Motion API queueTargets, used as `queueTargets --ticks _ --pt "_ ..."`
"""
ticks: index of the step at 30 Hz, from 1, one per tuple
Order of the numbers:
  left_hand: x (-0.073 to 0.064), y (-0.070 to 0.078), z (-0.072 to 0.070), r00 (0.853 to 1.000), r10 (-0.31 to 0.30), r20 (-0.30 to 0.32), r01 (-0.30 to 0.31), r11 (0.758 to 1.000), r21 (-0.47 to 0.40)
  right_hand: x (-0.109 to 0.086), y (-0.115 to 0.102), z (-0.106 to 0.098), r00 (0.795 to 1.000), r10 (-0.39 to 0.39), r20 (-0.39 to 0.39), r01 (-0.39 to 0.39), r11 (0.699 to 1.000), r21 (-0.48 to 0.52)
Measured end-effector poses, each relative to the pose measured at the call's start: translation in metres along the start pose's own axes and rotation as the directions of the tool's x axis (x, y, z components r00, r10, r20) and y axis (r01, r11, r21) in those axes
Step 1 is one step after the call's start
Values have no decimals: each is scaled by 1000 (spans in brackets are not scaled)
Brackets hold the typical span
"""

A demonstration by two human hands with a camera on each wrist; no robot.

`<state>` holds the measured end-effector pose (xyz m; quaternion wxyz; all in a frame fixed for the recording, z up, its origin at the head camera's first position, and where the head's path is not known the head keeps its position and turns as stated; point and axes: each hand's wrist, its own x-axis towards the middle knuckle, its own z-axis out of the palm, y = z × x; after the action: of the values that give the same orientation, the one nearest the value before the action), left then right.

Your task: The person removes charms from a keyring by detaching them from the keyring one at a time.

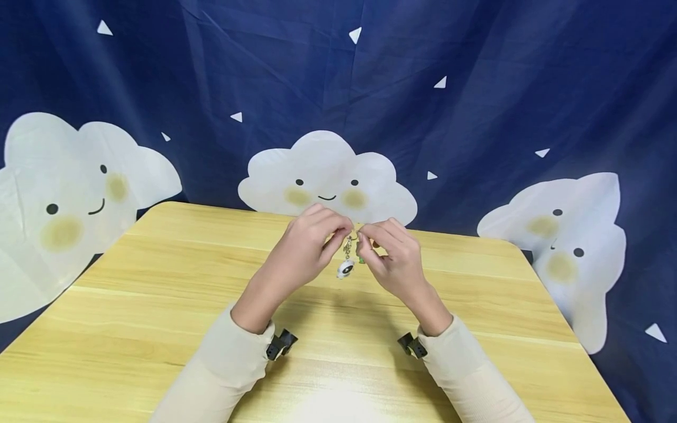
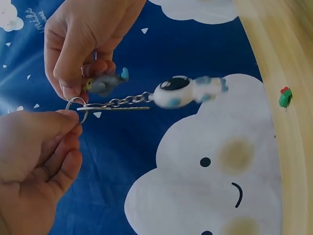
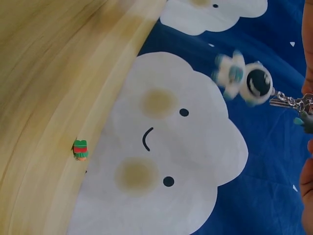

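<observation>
My left hand [image 1: 312, 238] pinches a metal key ring [image 2: 84, 119] between thumb and forefinger. From the ring, a short chain [image 1: 347, 247] carries a white astronaut charm [image 2: 171, 93] with a black visor, and a flat silver key [image 2: 132, 108] lies alongside the chain. Facing it, my right hand [image 1: 395, 252] pinches a small grey charm [image 2: 104, 85] with a blue-green tip, close against the ring. Fingertips hide where this charm meets the ring. Both hands are raised above the table, and the right wrist view catches only their edges.
On the wooden table [image 1: 174, 294], near its far edge, lies a small green and red charm [image 3: 80, 147]. A dark blue curtain [image 1: 296, 70] with printed clouds hangs behind the table. Each wrist wears a black camera [image 1: 281, 345].
</observation>
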<state>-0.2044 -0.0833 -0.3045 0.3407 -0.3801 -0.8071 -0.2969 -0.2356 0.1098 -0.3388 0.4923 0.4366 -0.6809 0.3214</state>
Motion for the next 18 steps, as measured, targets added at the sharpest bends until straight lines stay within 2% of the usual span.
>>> queueTargets --ticks 3,6,9,14,18 --pt "0 -2 1 996 -90 25 91 994 -63 0 0 -1 1000 7 4 -7 1000 -5" --pt "0 -4 2 981 -183 64 190 973 -132 0 -1 -1 1000 11 4 -11 1000 -8" --pt "-1 -7 3 969 -234 76 244 953 -177 0 -1 -1 1000 9 -1 -9 1000 -11" --pt "-1 -7 2 968 -252 15 250 947 -203 1 -1 -1 1000 7 -10 -8 1000 -15" --pt "0 -6 1 980 -195 -26 188 968 -168 1 -2 -1 1000 7 -10 -7 1000 -17"
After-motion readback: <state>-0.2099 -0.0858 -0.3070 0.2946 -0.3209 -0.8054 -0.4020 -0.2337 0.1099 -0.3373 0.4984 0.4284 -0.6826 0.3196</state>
